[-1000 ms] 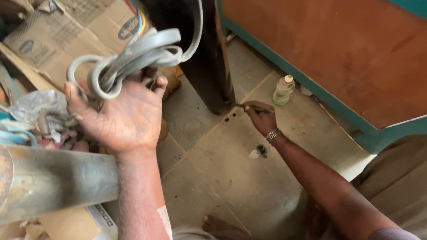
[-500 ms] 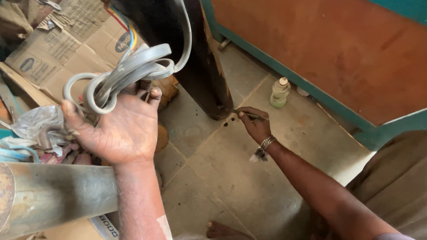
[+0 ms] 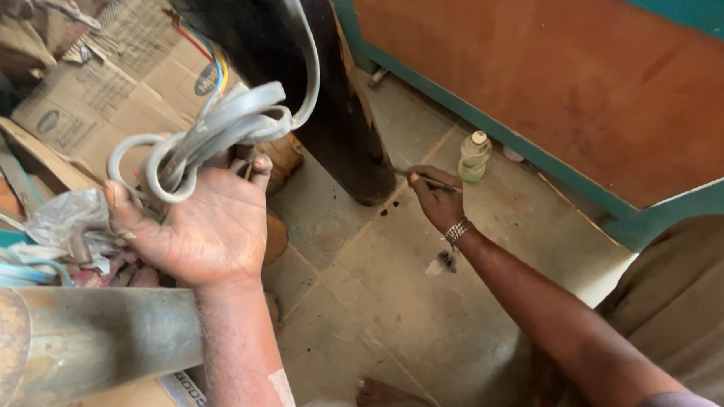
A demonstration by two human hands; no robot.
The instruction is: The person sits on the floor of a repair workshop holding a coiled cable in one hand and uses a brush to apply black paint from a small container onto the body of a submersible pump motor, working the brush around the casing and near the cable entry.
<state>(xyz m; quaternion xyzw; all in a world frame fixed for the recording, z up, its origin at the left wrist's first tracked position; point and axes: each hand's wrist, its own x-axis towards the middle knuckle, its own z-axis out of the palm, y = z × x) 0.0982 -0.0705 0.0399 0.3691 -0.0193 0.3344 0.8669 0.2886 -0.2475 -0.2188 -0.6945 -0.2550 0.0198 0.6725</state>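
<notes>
The left hand (image 3: 202, 228) is closed under a coil of grey cable (image 3: 210, 133), lifting it off the cardboard clutter, likely to keep the loops together; the right hand (image 3: 438, 198) pinches a thin tool (image 3: 427, 180) low by the floor beside a small bottle (image 3: 473, 156); since half a second ago both sit much the same, the view only shifted

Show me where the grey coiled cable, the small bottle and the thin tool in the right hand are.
grey coiled cable (image 3: 210, 133): head view, on the bundled loops above the left hand.
small bottle (image 3: 474, 158): head view, on its pale body, standing on the floor.
thin tool (image 3: 435, 183): head view, on its shaft at the right hand's fingers.
</notes>
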